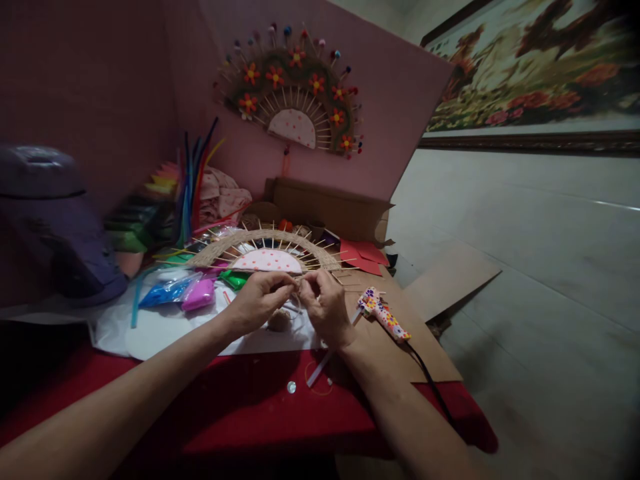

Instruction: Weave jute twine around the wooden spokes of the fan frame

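Note:
My left hand point(267, 300) and my right hand point(325, 303) meet at the middle of the table, fingers closed in a pinch. A thin length of twine point(296, 310) runs between the fingertips and hangs down in a loop. Just below lies a small ball of twine point(280, 321), partly hidden by my left hand. Right behind my hands is a half-round fan point(216, 248) of wooden sticks, with a band of twine woven across them. Its centre is a pink half-circle with dots point(267, 261). Whether my fingers touch the fan's lower edge I cannot tell.
A flower-patterned glue gun point(385, 315) with a glue stick point(321, 370) lies on cardboard point(430, 363) at right. Left are bags of blue point(167, 293) and pink point(200, 293) material and a purple flask point(55, 227). A finished fan point(300, 100) hangs behind.

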`<state>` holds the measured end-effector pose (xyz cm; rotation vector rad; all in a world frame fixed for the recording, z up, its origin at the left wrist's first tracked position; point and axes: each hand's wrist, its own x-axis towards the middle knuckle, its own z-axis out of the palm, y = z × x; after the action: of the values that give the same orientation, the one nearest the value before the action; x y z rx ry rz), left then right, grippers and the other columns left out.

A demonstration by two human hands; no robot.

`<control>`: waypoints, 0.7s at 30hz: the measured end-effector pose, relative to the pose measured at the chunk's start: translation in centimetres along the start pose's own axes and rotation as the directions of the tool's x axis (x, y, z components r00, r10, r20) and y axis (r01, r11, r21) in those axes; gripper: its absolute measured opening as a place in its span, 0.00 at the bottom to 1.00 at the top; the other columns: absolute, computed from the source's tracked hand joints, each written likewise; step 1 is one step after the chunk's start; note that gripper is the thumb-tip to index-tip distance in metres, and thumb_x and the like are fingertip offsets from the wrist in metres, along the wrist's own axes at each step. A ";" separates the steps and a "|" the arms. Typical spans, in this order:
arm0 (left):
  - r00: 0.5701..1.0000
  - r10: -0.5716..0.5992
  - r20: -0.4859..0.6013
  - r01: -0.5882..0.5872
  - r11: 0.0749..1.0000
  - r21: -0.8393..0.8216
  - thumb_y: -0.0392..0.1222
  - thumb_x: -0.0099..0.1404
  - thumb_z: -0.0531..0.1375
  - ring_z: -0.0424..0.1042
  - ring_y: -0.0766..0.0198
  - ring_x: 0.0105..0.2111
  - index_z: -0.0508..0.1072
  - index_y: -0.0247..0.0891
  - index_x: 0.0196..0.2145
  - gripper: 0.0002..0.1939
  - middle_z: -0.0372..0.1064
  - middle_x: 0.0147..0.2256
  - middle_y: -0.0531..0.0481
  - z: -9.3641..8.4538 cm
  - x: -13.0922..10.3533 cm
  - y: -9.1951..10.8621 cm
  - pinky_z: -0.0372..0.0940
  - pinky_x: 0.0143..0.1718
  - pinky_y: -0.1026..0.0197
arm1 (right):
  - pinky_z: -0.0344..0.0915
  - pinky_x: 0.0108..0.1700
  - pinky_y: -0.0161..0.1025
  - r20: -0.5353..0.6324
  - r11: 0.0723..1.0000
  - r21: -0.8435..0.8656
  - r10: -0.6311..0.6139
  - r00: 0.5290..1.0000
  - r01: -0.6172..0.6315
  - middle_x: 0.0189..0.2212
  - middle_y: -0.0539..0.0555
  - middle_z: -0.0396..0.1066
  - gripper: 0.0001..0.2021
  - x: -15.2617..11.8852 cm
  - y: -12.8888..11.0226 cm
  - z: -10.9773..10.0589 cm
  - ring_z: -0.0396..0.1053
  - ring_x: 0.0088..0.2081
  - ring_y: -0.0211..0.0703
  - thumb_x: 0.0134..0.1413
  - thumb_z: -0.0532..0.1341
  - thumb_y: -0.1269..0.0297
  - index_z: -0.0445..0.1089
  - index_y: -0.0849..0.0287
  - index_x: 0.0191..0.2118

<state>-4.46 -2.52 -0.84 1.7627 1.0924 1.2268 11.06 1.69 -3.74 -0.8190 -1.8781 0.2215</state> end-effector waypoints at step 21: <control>0.972 -0.233 0.009 0.224 0.921 -0.318 0.47 0.56 0.58 0.44 0.76 0.13 0.69 0.33 0.25 0.12 0.47 0.13 0.61 -0.2 0.2 -0.7 0.39 0.15 0.69 | 0.59 0.31 0.36 0.031 0.967 0.227 -0.124 0.992 0.113 0.28 0.52 0.64 0.04 -0.6 -1.6 -1.0 0.61 0.29 0.38 0.55 0.57 0.66 0.64 0.57 0.29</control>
<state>-4.76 -2.08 -1.33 1.3384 1.0194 1.2086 11.39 -0.09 -2.89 -0.5499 -1.8959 0.3727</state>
